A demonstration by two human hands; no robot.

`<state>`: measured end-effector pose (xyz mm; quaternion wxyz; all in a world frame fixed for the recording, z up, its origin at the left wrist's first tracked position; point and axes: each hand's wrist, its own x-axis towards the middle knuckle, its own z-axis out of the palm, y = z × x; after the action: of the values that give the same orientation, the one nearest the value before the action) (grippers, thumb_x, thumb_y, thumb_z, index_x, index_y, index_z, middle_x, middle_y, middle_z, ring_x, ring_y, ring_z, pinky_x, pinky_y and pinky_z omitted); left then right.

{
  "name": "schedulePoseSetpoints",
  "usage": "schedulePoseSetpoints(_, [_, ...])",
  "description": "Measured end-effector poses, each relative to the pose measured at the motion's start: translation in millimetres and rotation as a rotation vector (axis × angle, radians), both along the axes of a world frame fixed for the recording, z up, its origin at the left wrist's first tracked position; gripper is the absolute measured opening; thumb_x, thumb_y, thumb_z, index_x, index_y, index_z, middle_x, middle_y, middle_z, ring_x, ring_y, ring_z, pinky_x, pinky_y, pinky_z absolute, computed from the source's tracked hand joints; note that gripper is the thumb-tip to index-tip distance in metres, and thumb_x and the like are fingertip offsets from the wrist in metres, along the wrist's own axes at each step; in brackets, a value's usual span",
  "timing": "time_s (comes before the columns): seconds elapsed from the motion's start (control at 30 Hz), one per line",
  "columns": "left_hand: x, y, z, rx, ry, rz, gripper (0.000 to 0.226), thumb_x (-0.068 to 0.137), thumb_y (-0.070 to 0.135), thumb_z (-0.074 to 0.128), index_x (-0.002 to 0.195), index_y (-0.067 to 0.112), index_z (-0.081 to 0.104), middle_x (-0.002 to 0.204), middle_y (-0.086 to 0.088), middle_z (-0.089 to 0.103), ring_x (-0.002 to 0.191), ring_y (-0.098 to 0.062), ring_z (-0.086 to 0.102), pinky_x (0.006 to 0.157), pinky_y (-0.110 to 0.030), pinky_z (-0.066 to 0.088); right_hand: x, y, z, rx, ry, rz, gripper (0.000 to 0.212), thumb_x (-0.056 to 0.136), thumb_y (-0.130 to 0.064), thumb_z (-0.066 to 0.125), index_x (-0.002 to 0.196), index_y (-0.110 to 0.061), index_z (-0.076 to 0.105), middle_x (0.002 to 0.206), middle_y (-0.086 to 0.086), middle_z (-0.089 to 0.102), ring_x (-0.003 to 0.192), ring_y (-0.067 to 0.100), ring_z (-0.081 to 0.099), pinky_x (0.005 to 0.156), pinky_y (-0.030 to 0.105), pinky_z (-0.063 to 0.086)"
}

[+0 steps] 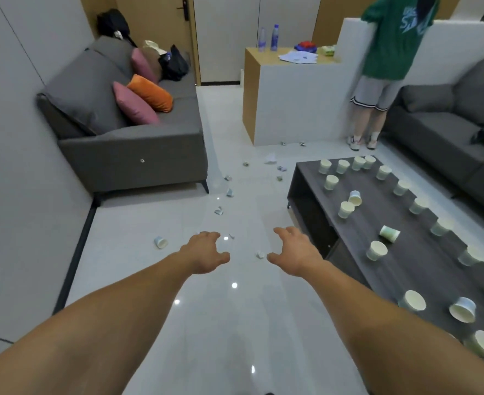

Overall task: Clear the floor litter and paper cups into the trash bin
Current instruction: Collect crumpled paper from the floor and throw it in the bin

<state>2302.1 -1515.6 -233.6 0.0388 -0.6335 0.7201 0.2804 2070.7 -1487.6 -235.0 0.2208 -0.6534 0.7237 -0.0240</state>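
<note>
My left hand (205,252) and my right hand (295,250) reach forward over the pale tiled floor, both with relaxed, spread fingers and holding nothing. A tipped paper cup (160,242) lies on the floor left of my left hand. A small crumpled scrap (260,254) lies between my hands, close to my right thumb. More crumpled litter (219,211) trails away across the floor toward a white paper wad (271,158). Several paper cups (346,209) stand or lie tipped on the dark coffee table (377,212). No trash bin is in view.
A grey sofa (127,132) with pink and orange cushions lines the left wall. Another grey sofa (446,132) stands at the right behind the table. A person in a green shirt (389,52) stands by a white counter (292,104) holding bottles and papers.
</note>
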Motion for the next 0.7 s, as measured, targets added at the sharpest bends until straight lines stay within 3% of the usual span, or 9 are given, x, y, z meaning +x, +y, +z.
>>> schedulePoseSetpoints(0.27, [-24.8,-144.5,-30.9,0.065,0.035,0.046,0.077,0.084,0.049,0.053,0.149,0.020,0.025,0.153,-0.006,0.029,0.139,-0.027,0.029,0.109,-0.043,0.032,-16.3,-155.2,-21.2,0.065,-0.011,0.073,0.076,0.088,-0.043,0.061,0.151,-0.028,0.022,0.157,0.002,0.018,0.139,0.026,0.029,0.106,0.040,0.038])
schedulePoseSetpoints(0.7, [-80.5,-386.3,-93.3,0.212,0.038,-0.008,0.074,0.086,0.049,0.053,0.149,0.021,0.026,0.152,-0.007,0.031,0.135,-0.028,0.034,0.105,-0.043,0.036,-60.7,-375.4,-93.7,0.211,-0.015,0.009,0.077,0.085,-0.041,0.064,0.150,-0.030,0.024,0.156,0.000,0.021,0.138,0.024,0.030,0.104,0.039,0.040])
